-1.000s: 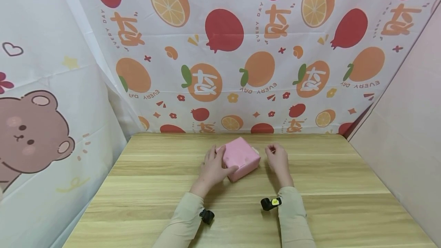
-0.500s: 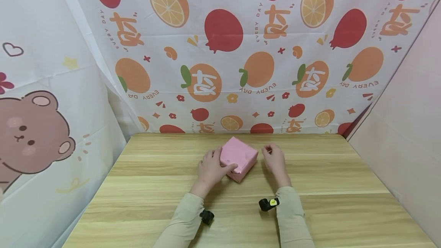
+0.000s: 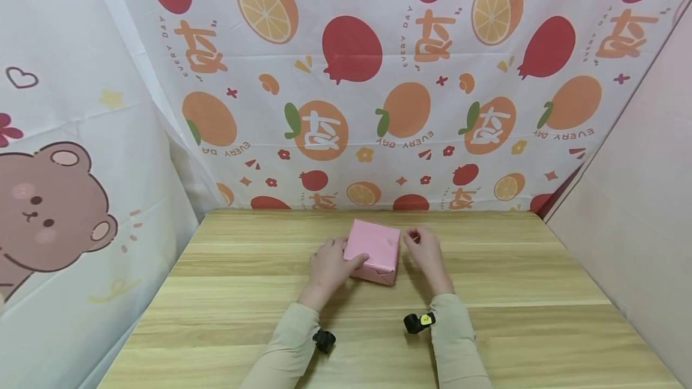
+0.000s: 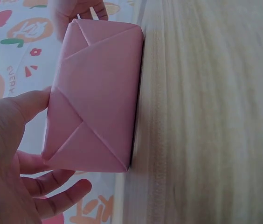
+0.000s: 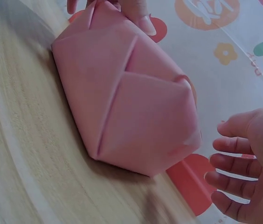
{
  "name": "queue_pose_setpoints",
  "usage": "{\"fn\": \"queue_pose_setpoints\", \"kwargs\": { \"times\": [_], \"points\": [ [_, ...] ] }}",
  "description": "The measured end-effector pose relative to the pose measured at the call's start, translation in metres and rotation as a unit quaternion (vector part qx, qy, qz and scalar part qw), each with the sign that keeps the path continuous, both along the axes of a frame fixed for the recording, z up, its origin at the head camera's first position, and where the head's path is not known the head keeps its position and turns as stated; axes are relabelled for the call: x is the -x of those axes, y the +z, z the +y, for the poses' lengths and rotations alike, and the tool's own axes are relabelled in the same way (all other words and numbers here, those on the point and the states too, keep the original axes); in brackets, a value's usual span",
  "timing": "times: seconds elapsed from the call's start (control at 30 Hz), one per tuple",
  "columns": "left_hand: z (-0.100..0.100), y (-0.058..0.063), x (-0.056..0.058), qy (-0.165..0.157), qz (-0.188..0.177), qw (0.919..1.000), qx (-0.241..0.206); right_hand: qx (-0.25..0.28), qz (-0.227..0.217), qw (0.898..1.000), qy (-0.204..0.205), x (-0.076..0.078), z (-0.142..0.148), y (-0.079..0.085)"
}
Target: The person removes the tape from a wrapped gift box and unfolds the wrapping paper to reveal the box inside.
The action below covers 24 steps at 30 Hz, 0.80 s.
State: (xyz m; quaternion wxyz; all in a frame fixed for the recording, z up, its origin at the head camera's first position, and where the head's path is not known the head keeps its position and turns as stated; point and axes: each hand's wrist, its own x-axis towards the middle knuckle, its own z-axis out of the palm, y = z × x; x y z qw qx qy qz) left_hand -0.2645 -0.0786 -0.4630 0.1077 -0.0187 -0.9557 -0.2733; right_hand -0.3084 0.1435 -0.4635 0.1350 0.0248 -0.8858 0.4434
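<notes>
Pink paper is covering the small box (image 3: 373, 248) that is sitting on the wood-grain table (image 3: 243, 323), over towards the far edge and roughly midway across, lying flat and a little askew. From where I am standing, the left hand (image 3: 331, 268) is holding it at its left side: the thumb (image 3: 359, 260) is resting over the top near the front corner, while the index finger is touching the side and the other fingers are spreading loosely, partly bent. The right hand (image 3: 427, 250) is hovering just beside the box's right side, gripping nothing, its fingers half open and gently curling; the right wrist view is showing a gap between those fingertips and the paper. Folded flaps are crossing the box's side in slanting, triangular creases. Beige sleeves (image 3: 288, 338) are covering both forearms, and a small black camera is sitting at each wrist, the right camera (image 3: 414, 323) carrying a yellow label (image 3: 426, 319). Behind the table, a white cloth (image 3: 389, 53) is hanging, printed with oranges, red fruit and lettering; to the left, another cloth (image 3: 135, 197) is showing a brown bear (image 3: 48, 215), and a pale panel (image 3: 632, 167) is standing on the right.
</notes>
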Motion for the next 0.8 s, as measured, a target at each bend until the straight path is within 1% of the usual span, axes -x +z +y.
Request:
{"fn": "queue_pose_setpoints", "kwargs": {
  "times": [0.13, 0.3, 0.37, 0.6, 0.8],
  "points": [
    [0.000, 0.002, 0.000, 0.002, 0.004, 1.0000, -0.002, -0.008, 0.011, 1.000, 0.008, -0.001, -0.005, 0.001],
    [0.001, 0.005, -0.001, -0.002, 0.012, 0.9999, -0.009, -0.023, -0.007, 1.000, 0.014, -0.002, -0.011, 0.001],
    [0.000, 0.005, -0.001, -0.004, 0.015, 0.9998, -0.011, -0.028, -0.008, 0.999, 0.019, -0.002, -0.013, 0.001],
    [-0.001, 0.004, -0.001, -0.012, 0.029, 0.9994, -0.016, -0.049, 0.018, 0.998, 0.030, -0.004, -0.017, 0.000],
    [-0.001, 0.002, -0.001, -0.018, 0.035, 0.9989, -0.025, -0.063, 0.048, 0.996, 0.026, -0.003, -0.021, -0.003]
  ]
}}
